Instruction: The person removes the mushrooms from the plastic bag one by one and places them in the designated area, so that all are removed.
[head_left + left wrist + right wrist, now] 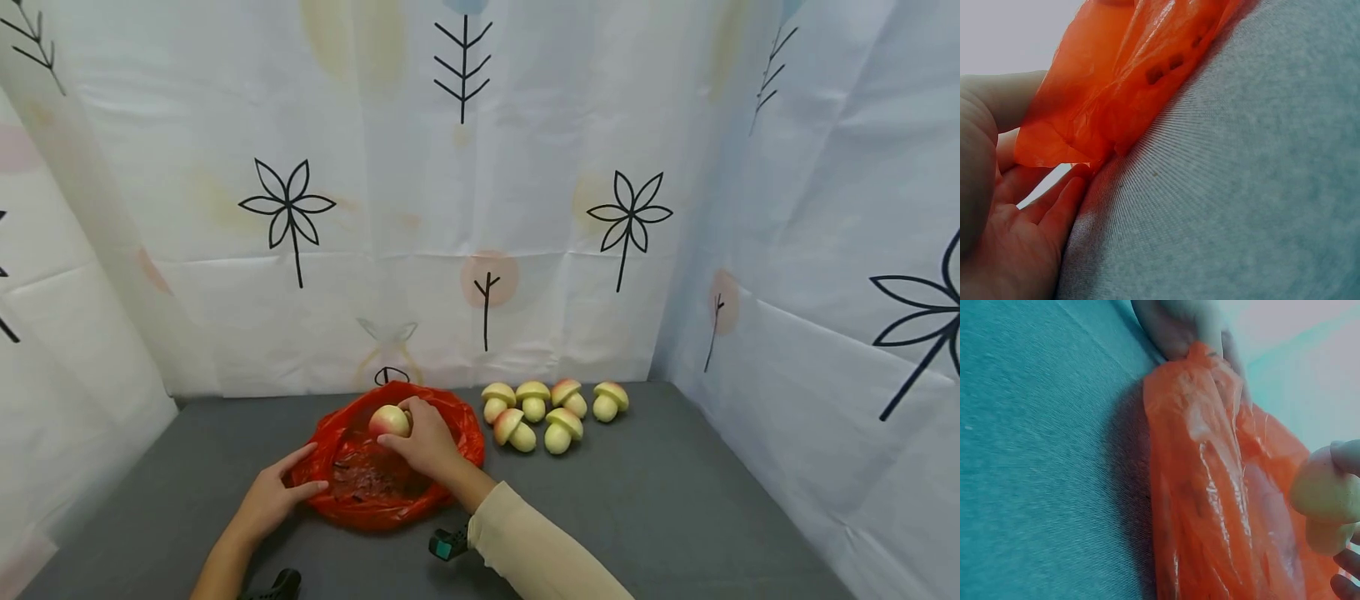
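A red plastic bag (pixel 378 518) lies spread on the dark table with its mouth open upward. My left hand (pixel 268 500) holds its left rim; in the left wrist view the thin film (pixel 1097 94) runs between thumb and fingers. Above the bag's mouth, my right hand (pixel 429 437) pinches a toy mushroom (pixel 389 422) with a reddish-yellow cap. The right wrist view shows that mushroom (pixel 1325 494) cap upward, with fingertips on its cap and stem. What lies at the bag's bottom is hard to make out.
Several similar mushrooms (pixel 558 429) stand or lean in a loose group to the right of the bag. A printed white curtain (pixel 525 183) closes off the back and sides of the table (pixel 637 508). Dark wrist devices (pixel 448 543) sit below the forearms.
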### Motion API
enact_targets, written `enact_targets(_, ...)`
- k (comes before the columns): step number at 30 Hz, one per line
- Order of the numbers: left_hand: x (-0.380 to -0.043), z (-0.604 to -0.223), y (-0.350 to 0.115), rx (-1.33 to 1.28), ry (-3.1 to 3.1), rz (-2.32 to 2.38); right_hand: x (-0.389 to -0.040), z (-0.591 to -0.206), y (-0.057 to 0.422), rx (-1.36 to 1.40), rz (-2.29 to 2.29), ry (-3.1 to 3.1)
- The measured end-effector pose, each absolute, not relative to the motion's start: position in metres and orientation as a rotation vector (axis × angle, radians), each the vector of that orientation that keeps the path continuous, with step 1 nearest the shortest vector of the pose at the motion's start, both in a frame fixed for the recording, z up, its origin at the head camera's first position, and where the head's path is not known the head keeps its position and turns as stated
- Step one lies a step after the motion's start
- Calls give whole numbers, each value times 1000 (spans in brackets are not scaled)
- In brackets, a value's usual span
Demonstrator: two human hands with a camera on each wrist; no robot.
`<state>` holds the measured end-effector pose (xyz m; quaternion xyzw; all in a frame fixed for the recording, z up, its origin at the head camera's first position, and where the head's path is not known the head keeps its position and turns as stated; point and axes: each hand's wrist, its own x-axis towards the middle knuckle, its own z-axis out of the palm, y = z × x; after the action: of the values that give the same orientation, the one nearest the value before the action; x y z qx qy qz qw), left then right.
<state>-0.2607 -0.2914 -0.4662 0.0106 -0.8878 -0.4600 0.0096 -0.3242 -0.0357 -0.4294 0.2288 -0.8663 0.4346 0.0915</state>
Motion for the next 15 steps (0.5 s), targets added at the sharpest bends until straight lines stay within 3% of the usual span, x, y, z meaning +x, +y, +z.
enact_targets(15,-260,-468,-293,15,-2772,-1439,-305,-411,5,864,1151,-2463)
